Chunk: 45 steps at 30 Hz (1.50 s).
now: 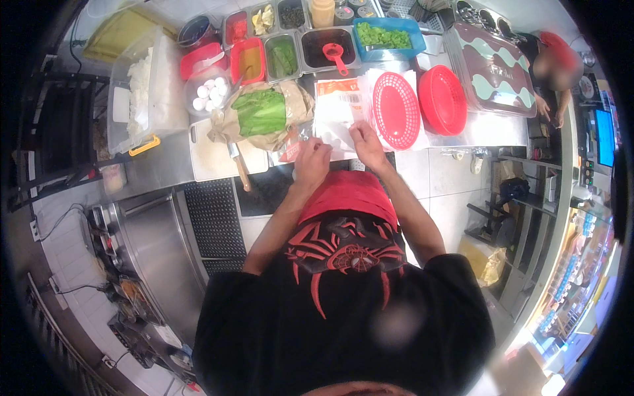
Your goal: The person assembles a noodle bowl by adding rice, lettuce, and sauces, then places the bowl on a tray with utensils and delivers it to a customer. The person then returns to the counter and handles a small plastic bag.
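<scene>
My right hand [368, 146] is closed, thumb and fingers pinched at the near edge of white paper [339, 131] on the counter. My left hand [313, 158] is beside it with curled fingers, next to a crumpled clear wrapper with red print [289, 149]; what its fingertips grip is hidden. An orange-and-white printed packet [338, 89] lies on the paper ahead of my hands. Right of it, a red plastic basket [395, 109] rests on more white sheets. On the left, green lettuce leaves [259, 112] sit in an opened brown paper bag [300, 104].
A knife [239, 166] lies on a white cutting board [205, 155], its handle over the counter edge. Red baskets [442, 99] are stacked to the right. A blue tub of chopped lettuce [389, 36] and several ingredient pans [282, 56] line the back. Another person [558, 63] stands far right.
</scene>
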{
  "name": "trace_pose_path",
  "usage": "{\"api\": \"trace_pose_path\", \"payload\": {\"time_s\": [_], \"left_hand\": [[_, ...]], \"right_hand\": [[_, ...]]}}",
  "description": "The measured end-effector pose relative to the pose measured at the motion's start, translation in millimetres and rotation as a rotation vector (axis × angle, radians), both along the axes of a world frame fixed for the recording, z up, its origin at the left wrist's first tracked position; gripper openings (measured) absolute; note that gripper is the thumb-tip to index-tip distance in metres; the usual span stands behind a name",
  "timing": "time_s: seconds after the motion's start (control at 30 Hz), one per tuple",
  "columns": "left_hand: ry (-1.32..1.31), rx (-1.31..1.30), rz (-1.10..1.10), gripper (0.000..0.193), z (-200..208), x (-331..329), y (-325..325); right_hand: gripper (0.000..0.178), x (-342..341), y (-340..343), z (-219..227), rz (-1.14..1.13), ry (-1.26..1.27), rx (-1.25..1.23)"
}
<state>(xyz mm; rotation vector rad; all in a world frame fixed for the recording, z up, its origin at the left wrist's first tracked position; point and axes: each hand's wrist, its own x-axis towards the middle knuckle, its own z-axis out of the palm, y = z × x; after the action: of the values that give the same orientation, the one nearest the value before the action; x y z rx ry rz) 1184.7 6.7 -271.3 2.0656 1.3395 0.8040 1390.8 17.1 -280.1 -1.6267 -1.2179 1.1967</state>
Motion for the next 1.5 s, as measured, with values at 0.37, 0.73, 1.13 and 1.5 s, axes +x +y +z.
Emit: {"api": "trace_pose_path", "payload": {"time_s": [0.37,0.73,1.13,1.5], "left_hand": [[0.049,-0.266,0.039,0.015,-27,-15,4],[-0.292,-0.102,0.082,0.020,99,20,15],[-0.536,-0.161,-0.085,0.029,172,72,39],[-0.582,-0.253,-0.013,0.027,166,63,32]], "right_hand": [[0.021,73,53,142,-0.419,0.285,0.172],[0.021,105,9,136,-0.483,0.634,0.131],[0.016,28,0,168,-0.268,0.795,0.061],[0.019,22,-3,155,-0.198,0.804,0.028]]}}
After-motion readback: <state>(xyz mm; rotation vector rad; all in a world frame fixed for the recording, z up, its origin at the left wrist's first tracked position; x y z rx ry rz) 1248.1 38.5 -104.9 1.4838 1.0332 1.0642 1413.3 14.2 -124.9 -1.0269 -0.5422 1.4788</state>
